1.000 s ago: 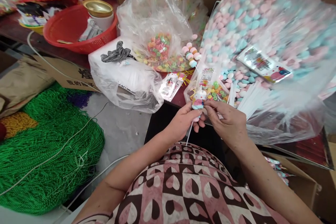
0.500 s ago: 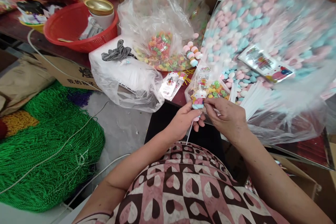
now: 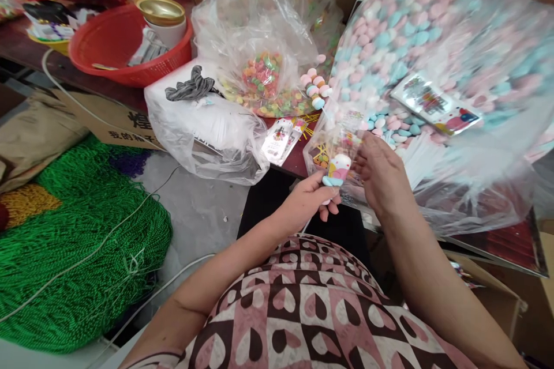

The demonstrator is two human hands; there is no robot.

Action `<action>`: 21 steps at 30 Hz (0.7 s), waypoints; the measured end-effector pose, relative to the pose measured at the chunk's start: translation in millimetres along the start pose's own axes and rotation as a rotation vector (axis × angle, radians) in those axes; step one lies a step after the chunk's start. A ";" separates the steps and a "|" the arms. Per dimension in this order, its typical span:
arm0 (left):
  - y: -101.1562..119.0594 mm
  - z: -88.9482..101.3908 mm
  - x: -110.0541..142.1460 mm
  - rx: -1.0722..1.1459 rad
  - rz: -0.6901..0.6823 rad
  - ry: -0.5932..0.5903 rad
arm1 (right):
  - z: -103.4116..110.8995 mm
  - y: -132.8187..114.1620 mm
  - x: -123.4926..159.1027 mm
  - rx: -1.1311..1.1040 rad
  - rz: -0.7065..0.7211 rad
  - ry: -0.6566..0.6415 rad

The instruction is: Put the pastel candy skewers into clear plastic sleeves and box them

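My left hand point(image 3: 309, 199) is closed around a marshmallow skewer point(image 3: 332, 181), with a blue piece and a pink piece showing at the fingers. A thin white stick runs down from the hand toward my lap. A clear printed packet point(image 3: 341, 164) with a white, yellow and pink picture stands upright just above the fingertips, over the upper part of the skewer. My right hand point(image 3: 383, 176) is just to the right of the packet, fingers loosely bent and apart, slightly blurred. Whether its fingertips touch the packet is unclear. Behind lies a small clear bag of gummy rings point(image 3: 320, 155).
A large bag of pastel marshmallows point(image 3: 389, 29) fills the right, with a printed packet point(image 3: 433, 104) and white sticks point(image 3: 422, 164). A gummy ring bag point(image 3: 259, 75), white plastic bag point(image 3: 194, 127) and red basket point(image 3: 125, 69) stand left. Green cords point(image 3: 86, 253) cover the floor side.
My right hand has left the skewer, moving right and slightly up, its fingers loosened. The packet and skewer in my left hand have shifted slightly right and tilted.
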State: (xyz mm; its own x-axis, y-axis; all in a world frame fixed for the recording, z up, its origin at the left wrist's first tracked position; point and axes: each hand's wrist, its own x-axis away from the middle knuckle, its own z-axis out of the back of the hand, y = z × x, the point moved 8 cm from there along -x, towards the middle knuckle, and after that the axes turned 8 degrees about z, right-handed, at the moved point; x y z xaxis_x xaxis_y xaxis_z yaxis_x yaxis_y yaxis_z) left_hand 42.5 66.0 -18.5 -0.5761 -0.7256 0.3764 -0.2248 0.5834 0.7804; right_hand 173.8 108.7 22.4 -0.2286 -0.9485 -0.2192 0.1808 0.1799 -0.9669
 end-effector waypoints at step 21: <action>-2.5 6.5 0.3 0.119 0.009 0.151 | -22.8 16.8 18.2 -0.247 -0.190 0.030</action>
State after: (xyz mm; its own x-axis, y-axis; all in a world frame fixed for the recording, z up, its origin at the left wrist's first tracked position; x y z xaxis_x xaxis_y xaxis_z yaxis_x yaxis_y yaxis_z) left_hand 37.8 66.8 -23.6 -0.4563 -0.7612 0.4608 -0.3168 0.6229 0.7153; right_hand 150.9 100.4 -0.9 -0.2652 -0.9637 -0.0316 -0.1055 0.0616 -0.9925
